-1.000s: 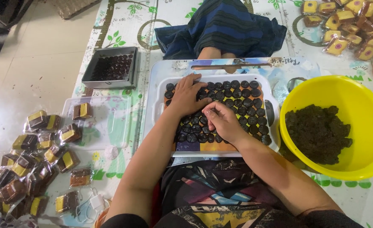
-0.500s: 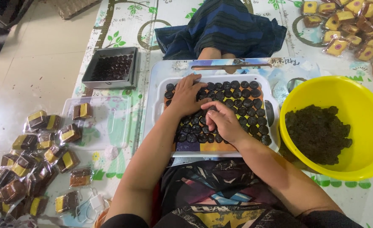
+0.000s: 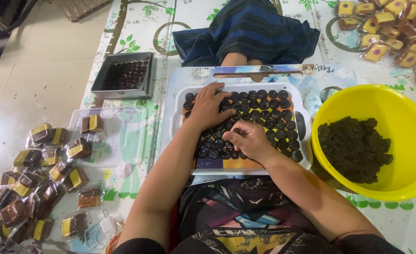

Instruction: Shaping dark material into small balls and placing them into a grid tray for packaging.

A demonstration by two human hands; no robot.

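The left hand [image 3: 209, 107] lay flat and open on the upper left part of the white tray [image 3: 178, 123], its fingers spread over the dark round pieces [image 3: 269, 110]. The right hand [image 3: 249, 139] was lower, near the front edge, with fingers curled narrow on one piece; I cannot tell if it really held it. The rows ran left to right, along the long side of the tray. The yellow bowl [image 3: 405, 113] of dark mixture stood just beside the tray, to the right, nearer to the right hand.
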